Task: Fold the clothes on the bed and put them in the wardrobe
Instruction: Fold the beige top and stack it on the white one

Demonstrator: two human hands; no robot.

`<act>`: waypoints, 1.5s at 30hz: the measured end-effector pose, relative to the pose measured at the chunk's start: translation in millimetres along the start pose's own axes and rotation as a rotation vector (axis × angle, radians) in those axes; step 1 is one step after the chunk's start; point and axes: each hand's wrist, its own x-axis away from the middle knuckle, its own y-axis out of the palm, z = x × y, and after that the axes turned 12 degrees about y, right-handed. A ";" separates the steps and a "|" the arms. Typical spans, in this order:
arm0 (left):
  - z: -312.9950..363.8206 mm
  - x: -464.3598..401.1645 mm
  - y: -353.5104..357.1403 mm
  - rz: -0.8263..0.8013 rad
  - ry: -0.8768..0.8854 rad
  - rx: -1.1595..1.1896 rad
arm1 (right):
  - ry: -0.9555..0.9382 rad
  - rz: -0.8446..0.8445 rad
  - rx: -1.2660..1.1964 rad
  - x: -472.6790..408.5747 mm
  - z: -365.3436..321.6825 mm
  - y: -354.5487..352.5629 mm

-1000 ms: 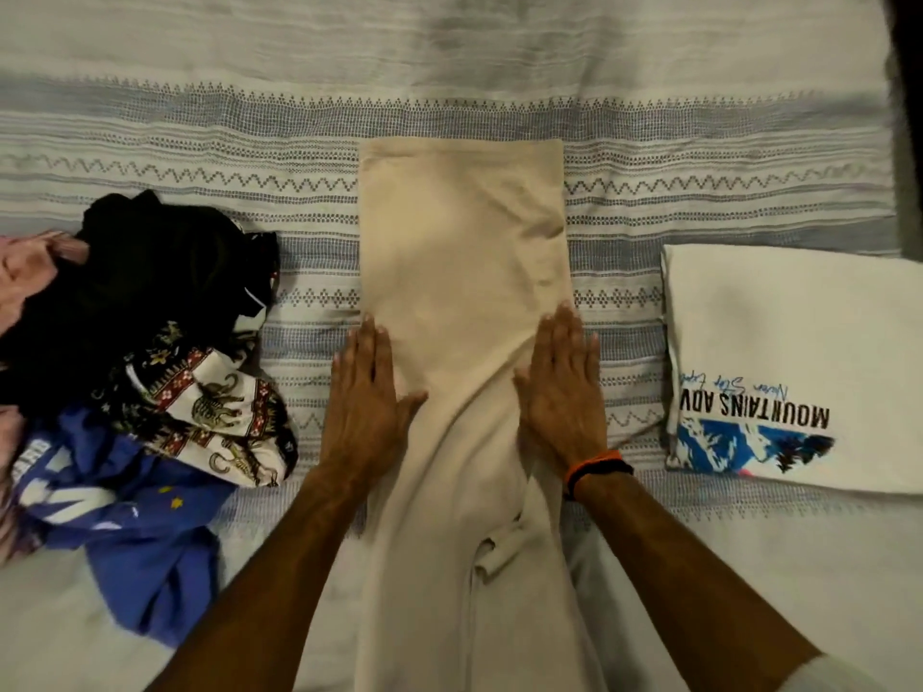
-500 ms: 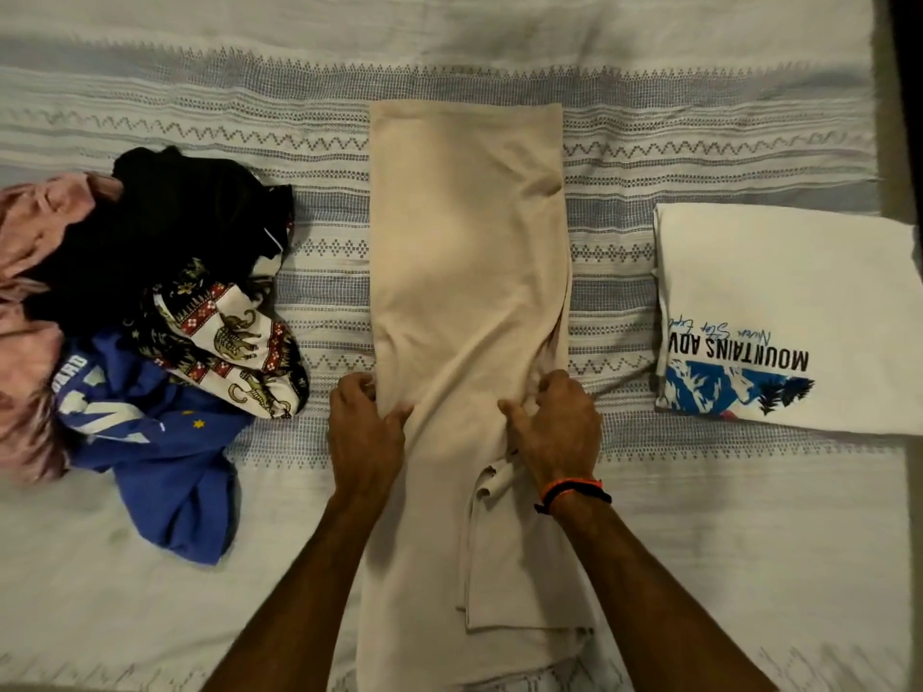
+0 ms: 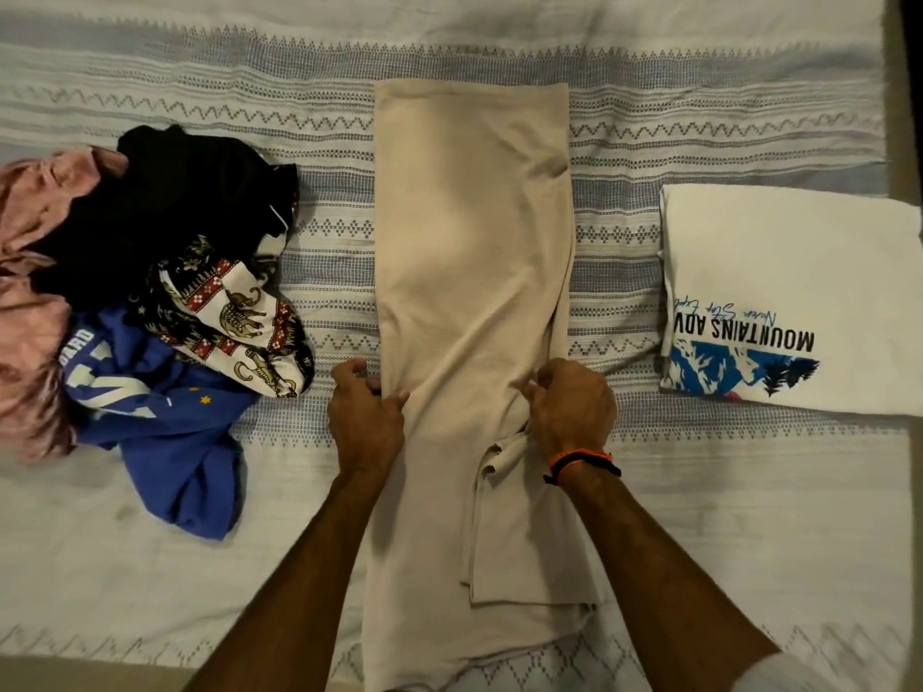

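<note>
As seen from the head camera, one white shirt [image 3: 789, 302] lies folded on the bed [image 3: 699, 516], a pile of clothes [image 3: 150, 312] waits unfolded at the other side, and the wardrobe is out of view, so most of the task appears to remain. Between them lies a long beige garment [image 3: 469, 272], folded narrow. Left hand [image 3: 364, 417] and right hand [image 3: 574, 407] pinch its opposite edges at mid-length, fingers curled into the cloth.

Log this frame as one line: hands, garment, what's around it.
left hand grips beige garment left edge | right hand grips right edge | folded white T-shirt right | unfolded clothes pile left
</note>
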 end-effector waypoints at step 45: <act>-21.6 69.1 -19.3 -0.361 0.256 -0.317 | -0.127 0.038 -0.478 55.1 87.2 31.4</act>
